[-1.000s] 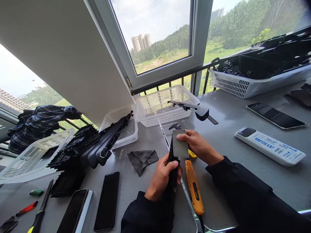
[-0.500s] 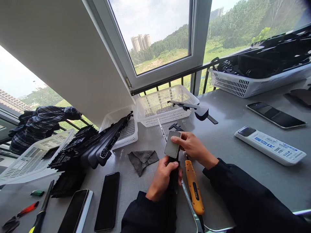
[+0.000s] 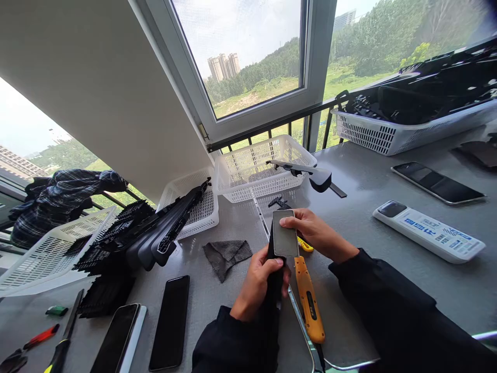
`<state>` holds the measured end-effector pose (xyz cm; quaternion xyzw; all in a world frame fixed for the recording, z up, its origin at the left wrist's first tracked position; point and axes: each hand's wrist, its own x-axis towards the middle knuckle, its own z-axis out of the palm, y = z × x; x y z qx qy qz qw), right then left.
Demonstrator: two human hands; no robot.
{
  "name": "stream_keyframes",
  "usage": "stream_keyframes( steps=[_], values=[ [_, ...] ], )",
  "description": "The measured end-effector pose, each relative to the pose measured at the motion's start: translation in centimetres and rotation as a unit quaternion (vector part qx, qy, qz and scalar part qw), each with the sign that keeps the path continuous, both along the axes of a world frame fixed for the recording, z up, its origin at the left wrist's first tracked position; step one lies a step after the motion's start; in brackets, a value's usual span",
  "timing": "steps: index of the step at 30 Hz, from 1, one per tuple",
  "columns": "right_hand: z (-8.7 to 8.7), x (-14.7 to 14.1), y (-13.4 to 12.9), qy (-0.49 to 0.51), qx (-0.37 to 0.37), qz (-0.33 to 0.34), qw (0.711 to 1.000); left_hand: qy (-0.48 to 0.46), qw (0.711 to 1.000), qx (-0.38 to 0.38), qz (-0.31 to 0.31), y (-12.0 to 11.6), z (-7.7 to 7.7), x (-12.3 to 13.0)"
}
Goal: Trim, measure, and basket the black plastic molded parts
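The left hand's [image 3: 254, 284] fingers pinch a black part [image 3: 274, 291] above the table [image 3: 209, 295], the right hand's [image 3: 320, 234] hold a grey block [image 3: 285, 239] seemingly against it, handling underway, finished and remaining portions unclear.

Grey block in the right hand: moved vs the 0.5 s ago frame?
Yes. The grey block in the right hand has shifted right, closer to the top end of the orange tool, and it leans less in the view.
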<state>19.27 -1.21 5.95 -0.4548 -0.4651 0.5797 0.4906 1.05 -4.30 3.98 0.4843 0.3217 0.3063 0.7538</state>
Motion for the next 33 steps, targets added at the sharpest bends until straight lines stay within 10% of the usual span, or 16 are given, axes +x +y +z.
stream_keyframes(
  steps=[24, 30, 33],
  values=[
    [-0.7, 0.5, 0.3, 0.035, -0.031, -0.050, 0.998, -0.009, 1.000, -0.014, -0.022, 0.3, 0.1, -0.1],
    [0.1, 0.4, 0.1, 0.006, 0.122, -0.267, 0.956, -0.012, 0.999, -0.009, 0.035, 0.8, 0.2, -0.4],
    [0.3, -0.6, -0.6, -0.117, 0.218, -0.216, 0.945, 0.014, 0.998, -0.009, 0.057, 1.1, -0.1, -0.4]
  ],
)
